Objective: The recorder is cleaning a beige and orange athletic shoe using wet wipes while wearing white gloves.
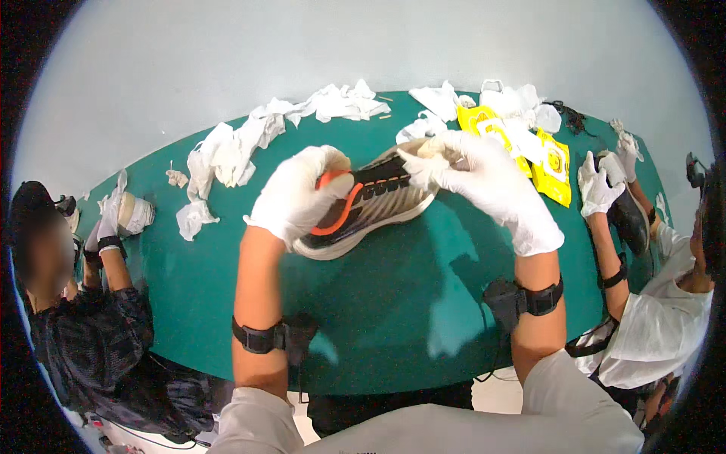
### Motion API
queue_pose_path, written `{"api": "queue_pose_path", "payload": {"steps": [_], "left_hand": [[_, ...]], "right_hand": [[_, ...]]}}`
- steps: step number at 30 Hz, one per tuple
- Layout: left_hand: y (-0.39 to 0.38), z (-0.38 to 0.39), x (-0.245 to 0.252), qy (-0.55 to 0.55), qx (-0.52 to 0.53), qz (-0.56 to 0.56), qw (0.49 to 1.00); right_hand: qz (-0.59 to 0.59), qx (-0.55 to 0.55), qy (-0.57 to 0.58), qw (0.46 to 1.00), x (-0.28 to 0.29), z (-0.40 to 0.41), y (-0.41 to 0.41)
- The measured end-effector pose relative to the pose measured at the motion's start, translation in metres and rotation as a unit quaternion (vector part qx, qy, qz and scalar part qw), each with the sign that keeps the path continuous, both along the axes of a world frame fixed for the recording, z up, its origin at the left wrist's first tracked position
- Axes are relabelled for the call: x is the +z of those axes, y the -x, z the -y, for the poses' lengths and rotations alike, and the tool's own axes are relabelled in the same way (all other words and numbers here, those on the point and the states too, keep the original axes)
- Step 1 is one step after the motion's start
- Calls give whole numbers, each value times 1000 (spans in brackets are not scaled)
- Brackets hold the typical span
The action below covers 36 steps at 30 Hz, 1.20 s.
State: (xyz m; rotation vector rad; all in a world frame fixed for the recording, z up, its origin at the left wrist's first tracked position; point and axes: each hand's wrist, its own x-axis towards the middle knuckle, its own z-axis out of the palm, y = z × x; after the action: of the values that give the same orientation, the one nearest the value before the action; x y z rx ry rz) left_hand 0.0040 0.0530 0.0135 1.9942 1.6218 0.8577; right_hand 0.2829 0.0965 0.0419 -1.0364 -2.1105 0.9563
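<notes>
Above the green table [363, 318] a grey and black sneaker with orange trim [385, 196] is held up, its heel to the left and its toe to the upper right. My left hand [303, 193], in a white glove, grips the heel collar, thumb on the orange edge. My right hand [482, 176], also gloved in white, is at the toe end, its fingers bunched around something pale against the upper; whether that is a wipe or the glove itself I cannot tell. Black straps with small devices sit on both forearms.
Crumpled white wipes [221, 153] line the table's far side. Yellow wipe packets [550, 167] lie at the back right, near a dark tangled item [567, 116]. At the left a co-worker handles a light shoe [136, 214]; at the right another holds a black shoe [629, 218].
</notes>
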Motion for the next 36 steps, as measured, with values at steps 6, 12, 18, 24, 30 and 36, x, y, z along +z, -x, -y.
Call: {"api": "queue_pose_path", "payload": {"steps": [6, 12, 18, 24, 30, 36], "left_hand": [[0, 12, 10, 65, 16, 17, 998], [-3, 5, 8, 41, -69, -13, 997], [-4, 3, 4, 62, -44, -30, 997], [-3, 1, -1, 40, -58, -39, 997], [-1, -2, -5, 29, -80, -33, 996], [0, -1, -5, 10, -81, -49, 995]], "right_hand": [[86, -19, -111, 990, -18, -11, 8], [163, -33, -177, 970, -33, -8, 20], [253, -65, -131, 956, -35, -10, 21], [265, -65, -188, 944, -38, -1, 30], [71, -8, -191, 979, -56, 11, 58], [-6, 70, -160, 985, -55, 24, 75]]}}
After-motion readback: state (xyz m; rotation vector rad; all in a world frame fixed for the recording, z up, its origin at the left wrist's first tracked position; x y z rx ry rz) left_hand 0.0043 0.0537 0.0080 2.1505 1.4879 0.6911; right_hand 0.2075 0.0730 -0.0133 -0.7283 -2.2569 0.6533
